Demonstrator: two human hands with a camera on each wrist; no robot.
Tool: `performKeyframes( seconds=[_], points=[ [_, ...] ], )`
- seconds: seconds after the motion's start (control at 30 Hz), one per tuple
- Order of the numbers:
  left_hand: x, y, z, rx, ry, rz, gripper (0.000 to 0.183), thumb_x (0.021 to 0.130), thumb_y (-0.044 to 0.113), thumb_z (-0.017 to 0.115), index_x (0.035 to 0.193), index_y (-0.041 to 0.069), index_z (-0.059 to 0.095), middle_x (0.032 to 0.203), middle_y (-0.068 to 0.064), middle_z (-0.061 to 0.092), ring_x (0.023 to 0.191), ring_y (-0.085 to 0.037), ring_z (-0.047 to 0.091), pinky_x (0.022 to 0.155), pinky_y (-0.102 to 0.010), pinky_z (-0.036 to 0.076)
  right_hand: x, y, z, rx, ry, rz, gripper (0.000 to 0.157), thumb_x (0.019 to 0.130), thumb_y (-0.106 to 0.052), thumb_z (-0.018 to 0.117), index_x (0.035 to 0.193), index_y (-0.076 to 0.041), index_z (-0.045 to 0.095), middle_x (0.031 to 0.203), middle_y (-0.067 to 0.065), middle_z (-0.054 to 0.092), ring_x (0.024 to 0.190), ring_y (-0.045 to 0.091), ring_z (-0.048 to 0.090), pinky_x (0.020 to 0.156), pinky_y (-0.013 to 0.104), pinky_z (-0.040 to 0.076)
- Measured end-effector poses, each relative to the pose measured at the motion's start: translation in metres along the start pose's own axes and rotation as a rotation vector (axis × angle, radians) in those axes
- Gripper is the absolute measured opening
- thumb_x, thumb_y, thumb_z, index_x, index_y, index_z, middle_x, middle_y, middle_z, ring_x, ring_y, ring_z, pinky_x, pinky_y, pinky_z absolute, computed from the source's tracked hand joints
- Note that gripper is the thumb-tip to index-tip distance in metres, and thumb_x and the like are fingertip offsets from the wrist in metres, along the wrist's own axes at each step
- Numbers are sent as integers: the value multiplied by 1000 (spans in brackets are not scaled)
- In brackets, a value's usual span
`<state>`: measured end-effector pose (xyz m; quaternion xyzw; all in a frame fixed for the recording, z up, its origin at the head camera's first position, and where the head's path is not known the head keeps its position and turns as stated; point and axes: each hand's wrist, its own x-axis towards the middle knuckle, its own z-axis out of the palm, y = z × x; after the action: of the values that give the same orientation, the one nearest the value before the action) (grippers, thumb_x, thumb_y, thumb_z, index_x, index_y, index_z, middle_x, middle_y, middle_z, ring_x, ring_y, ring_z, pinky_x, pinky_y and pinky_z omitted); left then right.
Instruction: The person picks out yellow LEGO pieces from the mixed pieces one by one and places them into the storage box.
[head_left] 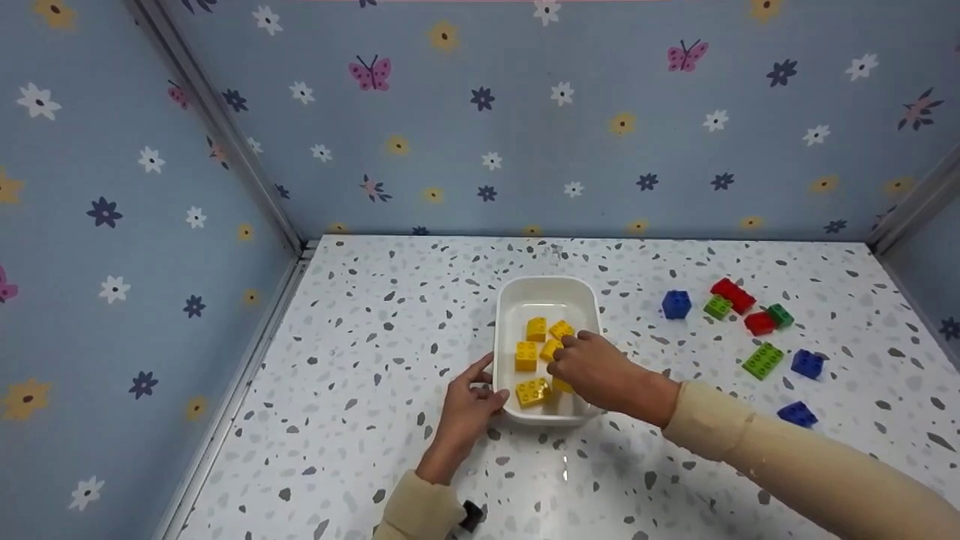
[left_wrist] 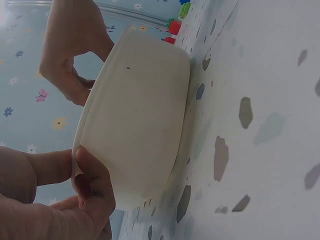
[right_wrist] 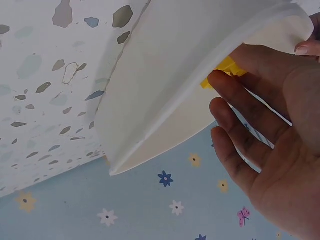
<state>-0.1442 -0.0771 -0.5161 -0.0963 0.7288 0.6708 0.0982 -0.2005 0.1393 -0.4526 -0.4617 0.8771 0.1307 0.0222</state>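
Note:
A white plastic tub [head_left: 547, 290] stands on the speckled table with several yellow toy bricks [head_left: 526, 356] on its floor. My left hand [head_left: 469, 409] grips the tub's near left rim, thumb at the edge and fingers along the outer wall. Reaching over the right side, my right hand [head_left: 596, 371] has its fingers down inside the tub. In the right wrist view its thumb and index finger pinch a yellow brick [right_wrist: 227, 68], which the fingers partly cover. The other fingers are loosely bent.
Right of the tub lie loose bricks: a blue brick [head_left: 676, 304], a red brick [head_left: 733, 295], a light green brick [head_left: 763, 361], a dark green brick [head_left: 780, 315] and others. A patterned panel [head_left: 525, 135] rises behind the table, another panel [head_left: 135, 300] at the left.

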Motion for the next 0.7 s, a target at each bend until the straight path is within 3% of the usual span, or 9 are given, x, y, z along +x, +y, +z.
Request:
performKeyframes(
  seconds=[0.37,0.7],
  points=[
    [-1,-2,-2,-23,-6,15,69,97,-6,69,160,5,44,123,-18,55,85,-16,64,75,-31,61,9,-6,7,-63,-85,12,37,87,-12,87,122,-15,77,114,5,77,107,26,66,96,42,57],
    [0,-1,-1,-1,7,7,68,97,-4,69,160,6,45,124,-17,55,86,-16,64,78,-28,61,16,-12,8,-118,-142,21,36,89,-16,87,124,-15,76,115,3,77,107,24,67,101,42,56]
  ],
)
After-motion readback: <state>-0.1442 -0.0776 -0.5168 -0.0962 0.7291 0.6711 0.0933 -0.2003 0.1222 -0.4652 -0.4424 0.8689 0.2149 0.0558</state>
